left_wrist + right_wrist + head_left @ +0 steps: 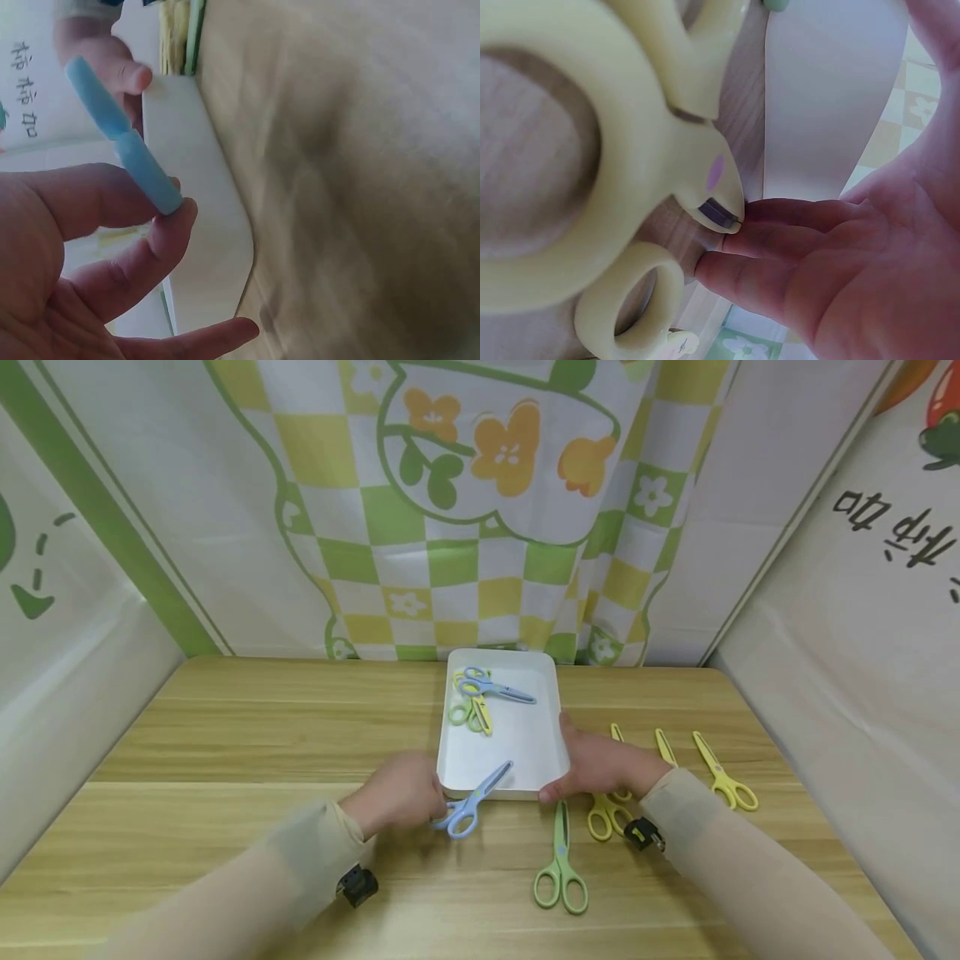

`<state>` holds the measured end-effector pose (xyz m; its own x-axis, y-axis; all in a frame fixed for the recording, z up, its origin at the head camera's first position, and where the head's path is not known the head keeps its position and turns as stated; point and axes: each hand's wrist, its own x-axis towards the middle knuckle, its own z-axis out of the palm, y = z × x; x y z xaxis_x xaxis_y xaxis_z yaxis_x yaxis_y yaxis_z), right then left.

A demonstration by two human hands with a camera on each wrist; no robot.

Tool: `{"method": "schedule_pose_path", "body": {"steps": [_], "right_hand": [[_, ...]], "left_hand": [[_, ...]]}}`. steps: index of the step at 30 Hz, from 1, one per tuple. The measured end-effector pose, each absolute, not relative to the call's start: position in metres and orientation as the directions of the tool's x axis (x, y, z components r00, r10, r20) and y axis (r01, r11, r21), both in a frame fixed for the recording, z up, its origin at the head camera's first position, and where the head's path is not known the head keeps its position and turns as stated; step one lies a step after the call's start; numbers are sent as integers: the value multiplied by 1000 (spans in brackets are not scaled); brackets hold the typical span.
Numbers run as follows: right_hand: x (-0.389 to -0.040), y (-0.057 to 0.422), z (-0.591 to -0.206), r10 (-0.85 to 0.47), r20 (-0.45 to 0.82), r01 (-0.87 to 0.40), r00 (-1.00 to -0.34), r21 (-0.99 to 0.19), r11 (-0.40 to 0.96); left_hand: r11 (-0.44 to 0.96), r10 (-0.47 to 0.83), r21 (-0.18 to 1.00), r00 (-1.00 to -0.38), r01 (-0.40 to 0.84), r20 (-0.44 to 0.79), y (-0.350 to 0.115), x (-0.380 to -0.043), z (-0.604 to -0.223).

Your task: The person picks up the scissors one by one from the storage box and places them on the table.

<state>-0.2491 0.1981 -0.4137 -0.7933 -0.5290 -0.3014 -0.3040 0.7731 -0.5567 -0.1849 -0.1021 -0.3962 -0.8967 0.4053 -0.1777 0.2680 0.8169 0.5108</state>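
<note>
In the head view my left hand (401,789) pinches blue scissors (491,781) at a handle loop. Their blade end lies over the front edge of a white tray (517,794). The left wrist view shows the blue handle (150,174) between thumb and fingertips. My right hand (603,762) rests against the tray's right side near the front corner, fingers (757,277) fairly straight. Inside the tray, other blue scissors (510,693) lie across yellow scissors (482,718) and a green-handled pair (458,715), whose blades are hidden.
Green scissors (561,860) lie on the wooden table (300,727) in front of the tray. Yellow scissors (602,814) sit partly under my right hand, with another yellow pair (663,745) and a third yellow pair (720,772) further right. A checked curtain (465,602) hangs behind.
</note>
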Motion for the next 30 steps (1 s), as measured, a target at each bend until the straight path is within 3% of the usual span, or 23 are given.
{"method": "schedule_pose_path", "body": {"steps": [8,30], "right_hand": [[-249,198,-415,-525,-312,-303,-792,-545,782],[-249,198,-413,-513,-317,-304,-798,-524,796]], "left_hand": [[835,394,478,-902,272,-175,-95,-169,-400],[780,505,448,-863,437,-37,-92,-137,-393]]}}
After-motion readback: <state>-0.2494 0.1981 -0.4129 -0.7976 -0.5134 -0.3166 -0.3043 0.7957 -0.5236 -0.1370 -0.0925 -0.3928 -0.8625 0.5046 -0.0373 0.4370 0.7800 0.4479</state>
